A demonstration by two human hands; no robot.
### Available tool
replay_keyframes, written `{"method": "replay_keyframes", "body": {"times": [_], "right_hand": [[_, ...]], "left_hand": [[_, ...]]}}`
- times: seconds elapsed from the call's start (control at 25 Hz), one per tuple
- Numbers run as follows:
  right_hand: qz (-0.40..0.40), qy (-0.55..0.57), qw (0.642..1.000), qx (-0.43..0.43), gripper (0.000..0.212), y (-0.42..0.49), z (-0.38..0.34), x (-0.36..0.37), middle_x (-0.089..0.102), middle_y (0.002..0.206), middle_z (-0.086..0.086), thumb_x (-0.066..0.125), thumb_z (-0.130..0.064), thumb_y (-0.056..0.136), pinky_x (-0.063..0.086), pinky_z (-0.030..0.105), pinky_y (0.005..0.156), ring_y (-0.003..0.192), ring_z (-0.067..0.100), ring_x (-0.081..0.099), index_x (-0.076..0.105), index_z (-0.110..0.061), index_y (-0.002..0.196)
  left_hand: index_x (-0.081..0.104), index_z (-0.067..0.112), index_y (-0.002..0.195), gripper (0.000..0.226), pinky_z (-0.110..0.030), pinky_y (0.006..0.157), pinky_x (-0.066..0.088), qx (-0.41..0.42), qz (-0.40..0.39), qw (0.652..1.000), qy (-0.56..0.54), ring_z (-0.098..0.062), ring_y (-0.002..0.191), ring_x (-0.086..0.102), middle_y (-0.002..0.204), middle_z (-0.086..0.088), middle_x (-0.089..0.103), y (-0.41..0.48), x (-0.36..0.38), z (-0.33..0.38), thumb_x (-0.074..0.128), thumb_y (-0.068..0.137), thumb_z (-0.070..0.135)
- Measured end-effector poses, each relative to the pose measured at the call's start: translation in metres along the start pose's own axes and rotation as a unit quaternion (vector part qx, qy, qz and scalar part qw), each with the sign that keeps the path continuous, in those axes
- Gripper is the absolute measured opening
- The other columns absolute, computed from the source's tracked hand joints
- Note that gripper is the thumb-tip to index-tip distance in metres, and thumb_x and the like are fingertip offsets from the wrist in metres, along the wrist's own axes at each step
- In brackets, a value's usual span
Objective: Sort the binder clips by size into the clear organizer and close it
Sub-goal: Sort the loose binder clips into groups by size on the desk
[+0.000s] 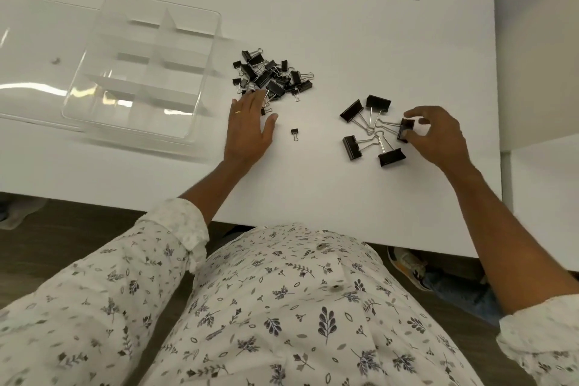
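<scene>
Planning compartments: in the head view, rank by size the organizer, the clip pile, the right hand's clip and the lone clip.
1. organizer
2. clip pile
3. large clip pinched by the right hand
4. lone clip, clearly smallest

Both arms reach forward, forearms bare. The left hand (247, 130) is palm down with its fingers straight and close together, thumb held out to the side, and a ring (238, 112) on one finger. The right hand (438, 135) is curled, its thumb and fingertips pinching a large binder clip (406, 128).
</scene>
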State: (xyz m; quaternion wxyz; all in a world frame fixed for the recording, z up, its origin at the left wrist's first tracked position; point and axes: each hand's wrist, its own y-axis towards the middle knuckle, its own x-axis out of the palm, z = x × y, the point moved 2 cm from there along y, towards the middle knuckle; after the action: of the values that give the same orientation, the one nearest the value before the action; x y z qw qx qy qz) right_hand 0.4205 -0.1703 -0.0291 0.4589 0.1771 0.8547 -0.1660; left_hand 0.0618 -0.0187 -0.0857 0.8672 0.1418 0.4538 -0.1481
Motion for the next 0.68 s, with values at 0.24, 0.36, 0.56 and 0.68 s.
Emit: {"method": "replay_keyframes", "body": {"times": [0.24,0.36,0.56,0.68], "right_hand": [[0.039,0.062,0.988,-0.132,0.022,0.012,-0.073,0.039,0.067,0.116,-0.003,0.064,-0.018,0.090,0.053,0.043,0.096,0.105,0.019,0.065,0.070,-0.021,0.111],[-0.029,0.010,0.983,-0.179,0.024,0.020,-0.121,0.073,0.064,0.123,-0.005,0.062,-0.019,0.094,0.053,0.041,0.092,0.106,0.018,0.064,0.066,-0.024,0.117],[-0.083,-0.102,0.960,-0.249,0.054,0.041,-0.185,0.121,0.050,0.149,-0.001,0.054,0.004,0.093,0.055,0.041,0.085,0.129,0.025,0.051,0.054,-0.021,0.141],[-0.100,-0.150,0.938,-0.297,0.064,0.058,-0.196,0.137,0.045,0.155,0.005,0.052,0.013,0.089,0.054,0.043,0.090,0.133,0.029,0.048,0.051,-0.016,0.146]], "left_hand": [[0.062,0.012,0.132,0.038,-0.043,0.108,0.045,0.002,-0.001,0.999,-0.040,-0.025,0.130,0.052,0.138,-0.007,0.057,0.036,-0.006,-0.003,0.062,0.095,0.019],[0.057,0.017,0.136,0.045,-0.043,0.107,0.043,-0.003,-0.012,0.997,-0.080,-0.023,0.129,0.052,0.139,-0.003,0.054,0.029,-0.012,-0.005,0.063,0.092,0.011],[0.052,0.015,0.140,0.053,-0.035,0.106,0.042,-0.062,0.021,0.990,-0.124,-0.024,0.127,0.051,0.137,-0.005,0.056,0.023,-0.026,-0.018,0.071,0.090,0.023],[0.066,0.015,0.129,0.039,-0.030,0.108,0.041,-0.065,-0.026,0.994,-0.083,-0.024,0.128,0.050,0.133,-0.007,0.064,0.024,-0.032,-0.023,0.073,0.091,0.018]]}}
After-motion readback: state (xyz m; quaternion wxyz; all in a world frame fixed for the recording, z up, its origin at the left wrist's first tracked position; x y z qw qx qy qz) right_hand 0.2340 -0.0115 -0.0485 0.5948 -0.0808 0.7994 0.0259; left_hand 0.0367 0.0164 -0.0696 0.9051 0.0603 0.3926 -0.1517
